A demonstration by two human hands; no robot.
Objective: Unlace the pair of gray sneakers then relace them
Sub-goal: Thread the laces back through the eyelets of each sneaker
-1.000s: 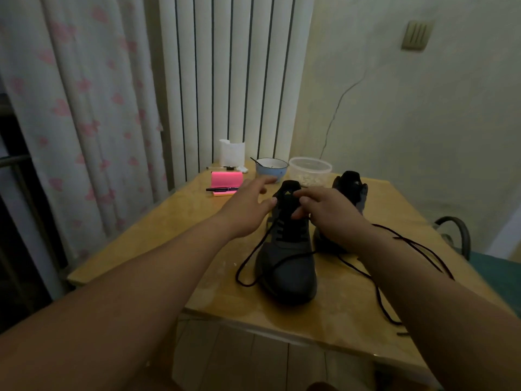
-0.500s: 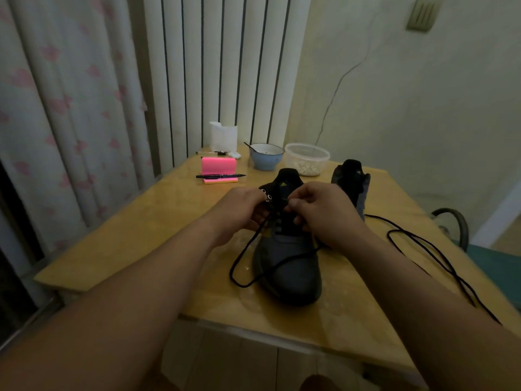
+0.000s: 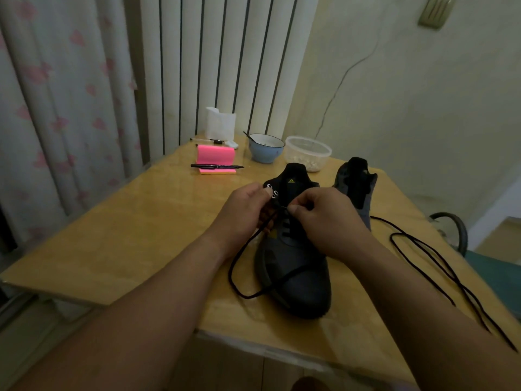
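A gray sneaker (image 3: 296, 275) stands on the wooden table (image 3: 135, 235), toe toward me. My left hand (image 3: 242, 213) grips its left eyelet flap, where two metal eyelets show. My right hand (image 3: 327, 218) pinches the tip of the black lace (image 3: 239, 266) near those eyelets. The lace loops down over the toe and onto the table at the left. The second gray sneaker (image 3: 355, 187) stands behind my right hand, partly hidden. A loose black lace (image 3: 434, 263) lies on the table to the right.
At the table's far end are a pink notepad (image 3: 215, 156) with a black pen (image 3: 217, 166) across it, a blue bowl (image 3: 265, 149), a clear plastic container (image 3: 307, 153) and a white holder (image 3: 220, 122). A chair (image 3: 451, 230) stands at the right.
My left hand went from lying open over the sneaker's tongue to gripping the eyelet flap. Both hands drew together at the top eyelets, and the view shifted closer.
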